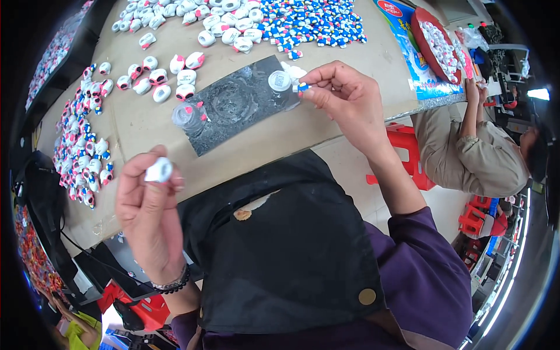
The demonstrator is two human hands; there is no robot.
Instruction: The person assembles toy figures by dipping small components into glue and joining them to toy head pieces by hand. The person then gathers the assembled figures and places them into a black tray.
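Reading the clock from the middle of the view, a black apron [286, 256] is covering the wearer's lap at 6 o'clock. At 9 o'clock, the left hand [149, 204] is pinching a white toy piece [158, 170] between thumb and fingers, raised in front of the tabletop [140, 125]. The right hand [350, 99], at 1 o'clock, is gripping a small blue-and-white piece [301, 88] by thumb and forefinger, and that piece is showing at 12 o'clock near the slab's right end. The dark slab [233, 111] is lying at 11 o'clock, with a clear tub [279, 81] sitting at its 12 o'clock end and a clear dish [188, 116] at its 10 o'clock end. A mixed pile [81, 157] of white, pink and blue pieces is spreading at 9 o'clock. Farther away, a white heap [233, 23] is resting at 11 o'clock, touching a blue heap [315, 26] at 12, while a red tray [419, 44] is holding more pieces at 2 o'clock. Beyond, at 3 o'clock, another person [490, 157] is sitting.
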